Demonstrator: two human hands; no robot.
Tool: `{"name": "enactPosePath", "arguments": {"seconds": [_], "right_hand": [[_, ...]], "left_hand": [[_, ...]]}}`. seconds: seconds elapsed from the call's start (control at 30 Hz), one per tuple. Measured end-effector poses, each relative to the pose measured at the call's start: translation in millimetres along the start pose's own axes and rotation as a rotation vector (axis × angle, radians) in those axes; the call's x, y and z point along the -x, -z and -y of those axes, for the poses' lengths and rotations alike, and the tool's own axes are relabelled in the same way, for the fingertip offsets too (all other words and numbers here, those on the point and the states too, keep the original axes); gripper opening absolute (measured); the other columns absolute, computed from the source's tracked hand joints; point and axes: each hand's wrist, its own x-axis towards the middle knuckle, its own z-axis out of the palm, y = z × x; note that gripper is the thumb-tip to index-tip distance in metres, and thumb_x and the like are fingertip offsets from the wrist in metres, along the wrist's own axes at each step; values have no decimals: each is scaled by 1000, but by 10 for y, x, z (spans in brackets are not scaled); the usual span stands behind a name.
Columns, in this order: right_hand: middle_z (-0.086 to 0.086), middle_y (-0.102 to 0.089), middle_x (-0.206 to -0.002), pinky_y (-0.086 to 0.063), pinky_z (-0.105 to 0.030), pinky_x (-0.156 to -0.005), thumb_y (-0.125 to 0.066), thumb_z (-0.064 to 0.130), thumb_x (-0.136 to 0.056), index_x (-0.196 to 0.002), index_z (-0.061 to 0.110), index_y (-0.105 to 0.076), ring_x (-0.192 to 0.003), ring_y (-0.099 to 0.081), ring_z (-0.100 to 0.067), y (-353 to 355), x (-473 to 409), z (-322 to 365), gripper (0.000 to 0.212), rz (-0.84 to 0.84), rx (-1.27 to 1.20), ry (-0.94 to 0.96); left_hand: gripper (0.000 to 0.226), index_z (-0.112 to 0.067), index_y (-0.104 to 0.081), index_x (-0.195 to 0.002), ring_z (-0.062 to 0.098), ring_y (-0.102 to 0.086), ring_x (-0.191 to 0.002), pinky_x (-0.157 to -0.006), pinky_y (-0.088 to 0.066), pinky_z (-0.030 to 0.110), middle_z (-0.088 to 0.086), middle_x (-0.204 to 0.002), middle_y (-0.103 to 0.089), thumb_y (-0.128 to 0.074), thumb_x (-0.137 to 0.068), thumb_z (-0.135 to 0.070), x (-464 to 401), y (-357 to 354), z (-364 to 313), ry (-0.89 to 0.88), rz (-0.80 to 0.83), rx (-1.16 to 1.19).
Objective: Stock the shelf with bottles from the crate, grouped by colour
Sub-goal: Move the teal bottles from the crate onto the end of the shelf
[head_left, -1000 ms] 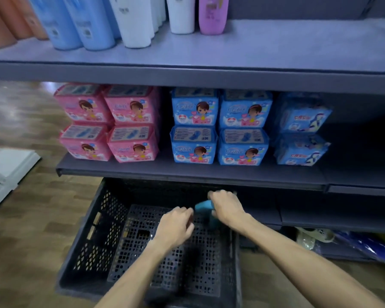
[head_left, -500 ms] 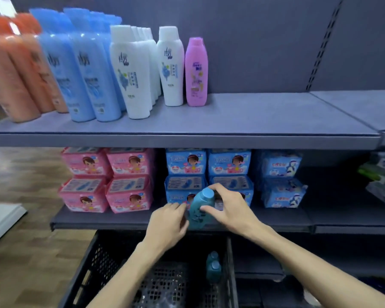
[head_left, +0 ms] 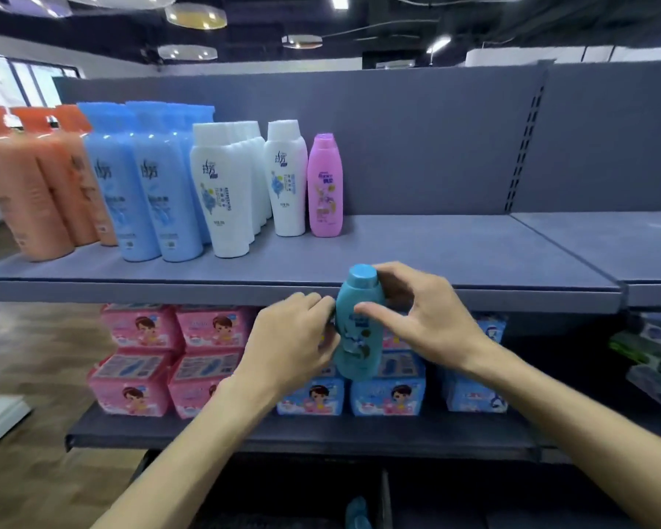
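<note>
A teal bottle (head_left: 357, 322) stands upright in the air just in front of the top shelf's front edge (head_left: 168, 292). My right hand (head_left: 424, 318) holds it from the right, fingers curled behind its cap and thumb across its front. My left hand (head_left: 291, 341) grips its lower left side. On the shelf stand orange bottles (head_left: 27, 192), light blue bottles (head_left: 146, 185), white bottles (head_left: 226, 189) and one pink bottle (head_left: 324, 185). Another teal bottle cap (head_left: 356, 509) shows in the dark crate at the bottom edge.
The top shelf's surface (head_left: 455, 246) is bare to the right of the pink bottle. Pink packs (head_left: 161, 360) and blue packs (head_left: 390, 391) fill the shelf below. Green-packed goods (head_left: 649, 360) lie at the far right. Wooden floor (head_left: 35, 357) lies to the left.
Both hands have lifted the teal bottle out of the crate, from the lower shelf's height to the top shelf's front edge. My view has tilted upward, leaving most of the crate out of sight.
</note>
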Motion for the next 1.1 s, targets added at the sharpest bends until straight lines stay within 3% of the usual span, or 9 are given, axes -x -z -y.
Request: {"name": "enactPosePath", "arguments": {"seconds": [0.23,0.4,0.5,0.6,0.73,0.87,1.1], "right_hand": [[7,-74,-106,-57,-31,-88,-73,24,-88,-120,12,-65,-97,-70,-6,668,-639,239,34,-85,-18,140],[3,-73,-108,-59,-32,-85,-73,24,-89,-122,9,-63,-96,-70,-9,954,-979,159,38,-116,18,154],[4,-73,-108,-57,-31,-89,-75,25,-87,-121,11,-64,-95,-70,-7,935,-1094,-41,38,-128,64,88],[9,-73,-105,-56,-32,-89,-80,27,-80,-116,16,-65,-92,-69,-5,880,-1090,-302,40,-80,90,-41],[8,-75,-102,-57,-35,-89,-85,23,-75,-113,15,-69,-91,-71,-6,783,-937,-572,42,65,49,-135],[10,-75,-101,-58,-34,-88,-88,27,-67,-117,22,-69,-93,-71,-6,682,-865,-692,54,123,62,-176],[15,-74,-103,-56,-29,-92,-86,29,-66,-118,26,-68,-94,-69,0,662,-946,-776,56,145,80,-257]], "left_hand": [[16,-19,-52,-84,18,-54,-69,-51,-46,34,-7,-75,-57,-47,-83,-34,-855,443,7,-20,-132,-2],[15,-20,-51,-83,18,-54,-71,-54,-38,29,-8,-79,-58,-59,-85,-33,-1344,418,16,1,-126,-2],[17,-21,-56,-91,19,-59,-79,-59,-48,33,-7,-86,-62,-55,-88,-37,-1485,235,24,6,-34,-21],[16,-21,-55,-97,22,-60,-79,-60,-48,34,-5,-84,-59,-52,-88,-35,-1458,33,60,2,31,-44],[12,-21,-50,-91,23,-56,-70,-53,-42,31,-6,-76,-51,-51,-87,-32,-1376,-138,101,-16,33,-42],[12,-21,-51,-86,22,-57,-68,-52,-44,32,-5,-75,-55,-53,-87,-33,-1410,-219,137,-12,27,-30],[15,-18,-51,-86,26,-58,-68,-54,-43,32,-2,-75,-58,-52,-87,-33,-1498,-367,165,60,-1,-81]]}}
